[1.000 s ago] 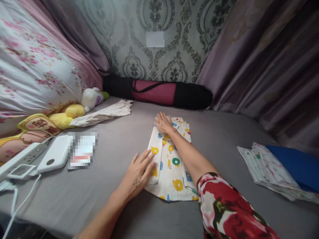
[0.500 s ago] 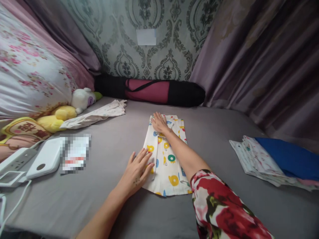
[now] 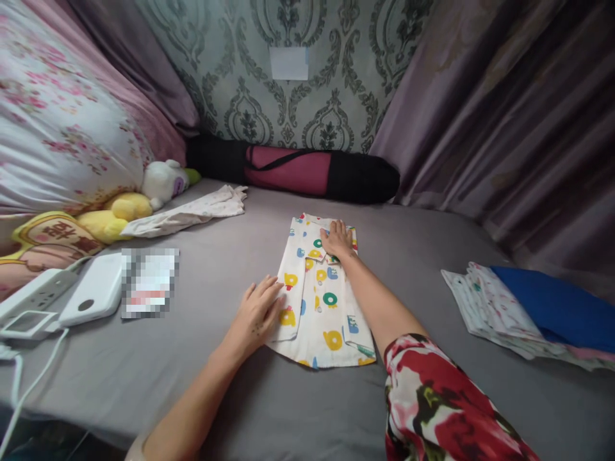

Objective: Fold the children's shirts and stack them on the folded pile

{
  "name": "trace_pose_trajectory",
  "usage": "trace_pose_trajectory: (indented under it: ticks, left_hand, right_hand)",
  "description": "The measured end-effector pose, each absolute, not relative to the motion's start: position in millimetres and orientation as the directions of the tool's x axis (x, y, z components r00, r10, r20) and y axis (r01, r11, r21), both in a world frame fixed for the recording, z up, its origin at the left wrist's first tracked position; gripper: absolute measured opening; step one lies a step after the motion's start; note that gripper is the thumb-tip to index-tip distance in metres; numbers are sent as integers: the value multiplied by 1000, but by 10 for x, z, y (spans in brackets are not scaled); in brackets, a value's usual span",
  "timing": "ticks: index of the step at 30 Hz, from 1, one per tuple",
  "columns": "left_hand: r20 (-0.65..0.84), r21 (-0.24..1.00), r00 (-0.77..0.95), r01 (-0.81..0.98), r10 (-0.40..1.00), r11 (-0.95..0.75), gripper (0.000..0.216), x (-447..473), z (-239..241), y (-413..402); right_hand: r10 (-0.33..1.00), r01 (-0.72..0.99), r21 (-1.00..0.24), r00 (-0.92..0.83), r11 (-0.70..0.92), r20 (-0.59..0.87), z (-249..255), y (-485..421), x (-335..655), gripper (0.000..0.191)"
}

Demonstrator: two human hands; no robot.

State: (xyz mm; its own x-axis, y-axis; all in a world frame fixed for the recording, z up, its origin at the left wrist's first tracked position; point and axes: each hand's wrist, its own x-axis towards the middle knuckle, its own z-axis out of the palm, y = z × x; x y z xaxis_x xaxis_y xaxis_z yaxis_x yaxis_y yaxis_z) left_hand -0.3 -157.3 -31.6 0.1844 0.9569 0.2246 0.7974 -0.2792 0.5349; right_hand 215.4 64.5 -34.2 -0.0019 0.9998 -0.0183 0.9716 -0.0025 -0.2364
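Note:
A small white shirt (image 3: pixel 317 326) printed with yellow, blue and green figures lies flat on the grey sheet. Its sides and sleeves are folded inward, making a narrow panel that widens toward me. My right hand (image 3: pixel 337 239) rests flat on the far right part of the shirt, fingers stretched out. Along the shirt's left edge, my left hand (image 3: pixel 259 312) lies with its fingers extended, the tips touching the cloth. Neither hand grips anything.
Folded clothes (image 3: pixel 494 307) with a blue piece (image 3: pixel 552 307) on top lie at the right. A black and maroon roll bag (image 3: pixel 288 169) lines the wall. At left are plush toys (image 3: pixel 163 182), a pale garment (image 3: pixel 192 214), a white power bank (image 3: pixel 93 288) and a power strip (image 3: pixel 36 294).
My right hand has slid from the shirt's far left part to its far right. My left hand has shifted slightly left and stays at the left edge. The view has tilted slightly.

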Motion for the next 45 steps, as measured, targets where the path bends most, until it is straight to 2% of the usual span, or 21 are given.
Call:
trace_pose_trajectory:
  ticks: [3, 6, 9, 15, 23, 27, 33, 39, 45]
  left_hand:
    - [264, 587, 107, 771, 959, -247, 33, -36, -309, -1551]
    - [288, 630, 54, 741, 956, -232, 29, -54, -272, -1535]
    - [296, 668, -15, 718, 955, -196, 26, -70, -240, -1520]
    - [284, 712, -126, 691, 951, -121, 27, -143, -230, -1474]
    - [209, 746, -241, 666, 948, 4, 28, -220, -203, -1463]
    - [208, 743, -235, 669, 949, 3, 28, -221, -210, -1453]
    - [203, 754, -240, 657, 949, 5, 29, -228, -226, -1440]
    - [191, 764, -239, 646, 952, 8, 34, -232, -183, -1421]
    - [190, 694, -87, 717, 978, -70, 34, -88, -69, -1396]
  right_hand:
    - [1000, 973, -232, -6, 11, 24, -276, 631, 2081, 65]
    - [981, 964, -199, -155, 175, 114, -241, 580, 1883, 60]
    - [950, 929, -200, -301, 312, 87, -259, 538, 1645, 59]
    - [951, 928, -227, -309, 294, -29, -288, 574, 1502, 59]
    - [900, 867, -262, -435, 424, 17, -138, -145, 1331, 65]
    - [903, 871, -269, -430, 411, -14, -225, -461, 1188, 67]
    - [907, 871, -272, -421, 409, 15, -200, -636, 1176, 66]
    - [859, 810, -331, -512, 485, 5, -175, -1295, 1111, 68]
    - [824, 756, -424, -565, 498, -41, -116, -1393, 1267, 65]
